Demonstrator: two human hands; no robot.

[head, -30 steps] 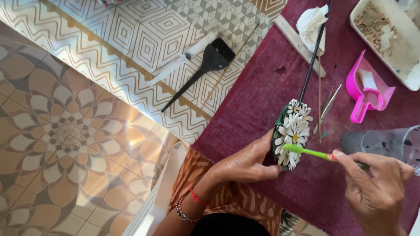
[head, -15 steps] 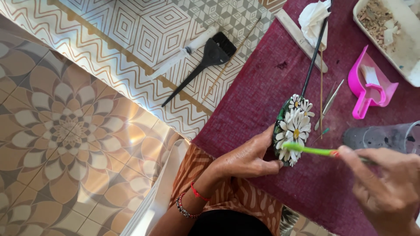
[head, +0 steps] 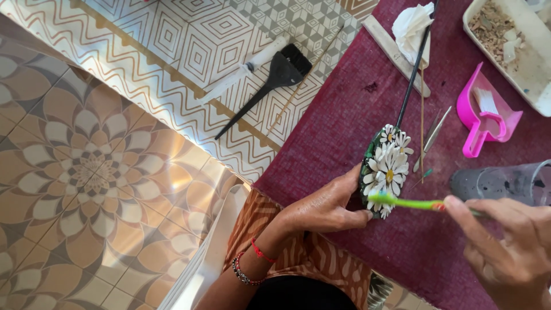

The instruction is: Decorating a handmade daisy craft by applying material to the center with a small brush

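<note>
1. My left hand (head: 327, 209) grips the daisy-covered piece (head: 384, 169) at its near edge, my fingers (head: 356, 217) closed around its dark rim, thumb along the side.
2. The daisy-covered piece rests on the maroon surface (head: 356, 115), tilted up a little against my left hand; it is oval, dark green, and set with white petals and yellow centres.
3. My right hand (head: 511, 252) pinches a green toothbrush (head: 422, 203), fingers closed on its handle just past an orange band.
4. The brush head touches the lower daisies of the piece, right next to my left fingertips.
5. Just beyond the piece lies a long black stick (head: 413, 69), running away from it toward a crumpled white tissue (head: 414, 26).
6. Beside that stick, also beyond the piece, lie a thin wooden skewer (head: 422, 115) and a small metal pick (head: 433, 135).
7. To the right of the piece stands a clear plastic cup (head: 505, 182), close to my right hand.
8. Farther beyond the cup sits a pink dustpan (head: 485, 117) with a small brush in it, and past that a white tray (head: 531, 63) of brownish bits.
9. To the left of the piece, off the surface on the patterned floor mat (head: 189, 51), lie a black flat brush (head: 270, 83) and a clear syringe (head: 241, 72), touching each other.
</note>
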